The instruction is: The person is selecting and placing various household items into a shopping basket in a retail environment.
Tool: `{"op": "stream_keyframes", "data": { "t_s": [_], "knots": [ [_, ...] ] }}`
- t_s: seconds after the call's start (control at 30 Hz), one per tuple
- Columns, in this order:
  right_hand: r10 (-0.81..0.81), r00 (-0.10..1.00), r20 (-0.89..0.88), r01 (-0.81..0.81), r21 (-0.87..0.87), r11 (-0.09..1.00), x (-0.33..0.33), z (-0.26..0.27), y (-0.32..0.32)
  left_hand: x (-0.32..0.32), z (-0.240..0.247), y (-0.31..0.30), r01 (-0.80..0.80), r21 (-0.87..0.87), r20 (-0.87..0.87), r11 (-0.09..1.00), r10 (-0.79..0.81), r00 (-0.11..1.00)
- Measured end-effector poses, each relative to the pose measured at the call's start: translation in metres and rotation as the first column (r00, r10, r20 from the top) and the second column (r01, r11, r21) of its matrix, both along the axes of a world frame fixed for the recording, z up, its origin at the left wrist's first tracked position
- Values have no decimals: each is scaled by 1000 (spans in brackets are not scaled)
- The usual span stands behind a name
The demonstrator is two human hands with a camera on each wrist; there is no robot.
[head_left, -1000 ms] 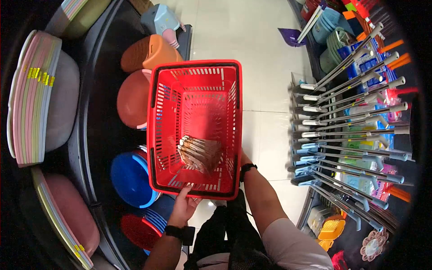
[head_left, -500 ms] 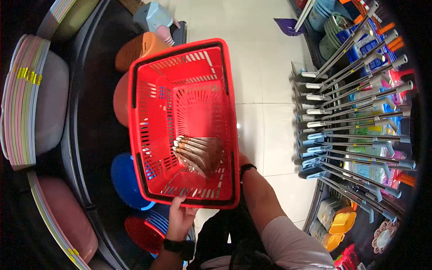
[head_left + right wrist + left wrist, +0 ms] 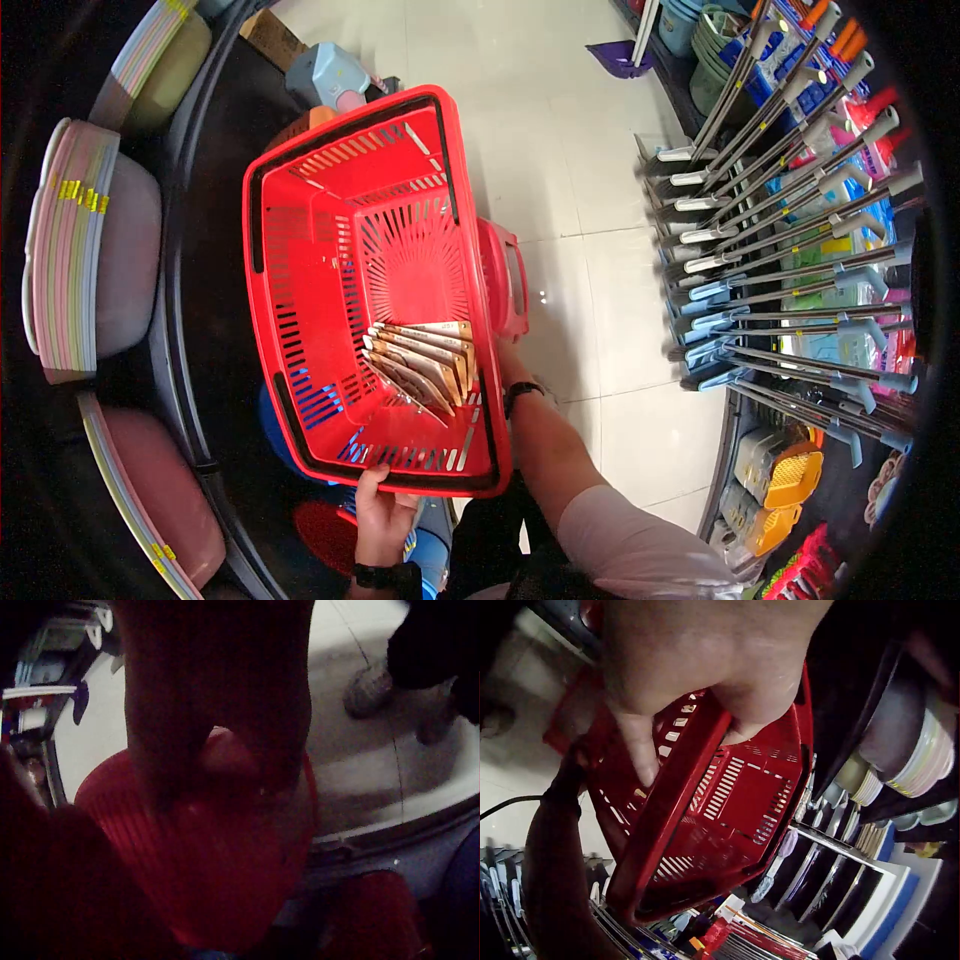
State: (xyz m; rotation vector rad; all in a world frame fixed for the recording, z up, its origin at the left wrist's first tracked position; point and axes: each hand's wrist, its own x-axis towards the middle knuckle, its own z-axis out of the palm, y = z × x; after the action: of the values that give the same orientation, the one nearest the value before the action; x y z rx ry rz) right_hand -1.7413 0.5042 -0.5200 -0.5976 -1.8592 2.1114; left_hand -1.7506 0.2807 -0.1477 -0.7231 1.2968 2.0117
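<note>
A red shopping basket [image 3: 312,220] hangs tilted in front of the body, its black folded handles lying along the rim. My left hand [image 3: 384,525] grips its near rim [image 3: 671,795], thumb over the edge. Inside, several flat brown-and-white packs [image 3: 415,365] lean in a stack against the basket's near right side. My right hand [image 3: 511,366] is partly hidden behind the basket and holds a red plastic item [image 3: 506,280] beside it. That item shows a ribbed face [image 3: 180,840] in the dark right wrist view; its exact kind is unclear.
Stacked pastel basins [image 3: 75,250] fill the shelf at left, with a blue-grey tub [image 3: 328,75] farther on. Rows of long-handled brushes [image 3: 760,250] project from the right shelf. Between them runs a tiled floor [image 3: 560,130]. A purple dustpan [image 3: 618,60] lies ahead.
The basket has shifted left and toward the body, turning slightly, with the left hand still on its rim. The red plastic item has come into view right of the basket.
</note>
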Motion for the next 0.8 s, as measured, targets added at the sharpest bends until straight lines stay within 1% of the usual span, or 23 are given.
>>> {"op": "stream_keyframes", "data": {
  "t_s": [0.07,0.1,0.13,0.17,0.2,0.23,0.27,0.3,0.33,0.37,0.4,0.43,0.47,0.5,0.53,0.57,0.6,0.63,0.67,0.7,0.73,0.8],
  "knots": [
    [-109,973,205,56,246,968,1,35,-7,4,2,-6,-8,0,-41,1000,8,999],
    [-1,936,352,-71,192,979,-2,16,-11,6,4,-9,12,29,-3,1000,-12,1000],
    [-7,945,326,-61,197,979,-13,-4,-14,8,5,-13,32,57,33,998,-34,999],
    [-166,979,117,160,56,985,-20,-59,-22,14,8,-14,54,66,-17,996,-53,998],
    [-343,938,-47,336,-125,934,-5,-90,-28,24,5,-18,54,63,-12,997,-54,998],
    [-344,938,-41,337,-126,933,8,-85,-19,32,1,-26,35,94,25,995,-37,999],
    [-196,966,168,222,-158,962,15,-70,-2,41,2,-32,14,124,62,992,-22,998],
    [-29,932,362,113,-214,970,24,-53,1,54,17,-25,9,-32,-109,999,-12,994],
    [-55,929,367,134,-192,972,38,-42,2,44,14,-37,-66,99,67,993,60,996],
    [-190,944,272,262,-261,929,57,-31,0,45,18,-44,-66,109,57,992,60,997],
    [-327,928,178,370,-338,865,83,-13,5,56,22,-45,-66,119,46,991,61,997],
    [-370,791,487,604,-525,600,115,95,13,76,30,-41,-28,123,19,992,26,999],
    [-398,774,492,627,-509,589,155,95,17,100,40,-35,13,128,14,992,-15,1000],
    [-409,738,536,635,-346,691,188,80,10,115,48,-43,15,137,11,990,-17,1000],
    [-445,679,585,634,-159,757,217,63,-4,117,58,-58,37,155,21,987,-41,999],
    [-570,656,495,662,-15,749,249,47,-21,132,74,-63,62,148,23,987,-67,998],
    [-602,618,506,695,7,719,287,87,-22,153,82,-65,86,139,30,987,-91,995],
    [-534,645,547,702,-149,696,321,155,-23,174,87,-68,107,145,26,984,-111,993],
    [-465,677,570,699,-302,648,351,209,-27,192,91,-72,127,152,23,980,-132,991],
    [-464,645,607,716,-267,645,383,230,-36,211,100,-77,164,142,27,976,-169,985],
    [-470,664,582,698,-255,669,414,247,-38,228,98,-85,157,128,30,979,-162,986],
    [-510,642,573,730,-254,635,482,273,-51,271,108,-92,173,154,76,973,-186,980]
  ]
}}
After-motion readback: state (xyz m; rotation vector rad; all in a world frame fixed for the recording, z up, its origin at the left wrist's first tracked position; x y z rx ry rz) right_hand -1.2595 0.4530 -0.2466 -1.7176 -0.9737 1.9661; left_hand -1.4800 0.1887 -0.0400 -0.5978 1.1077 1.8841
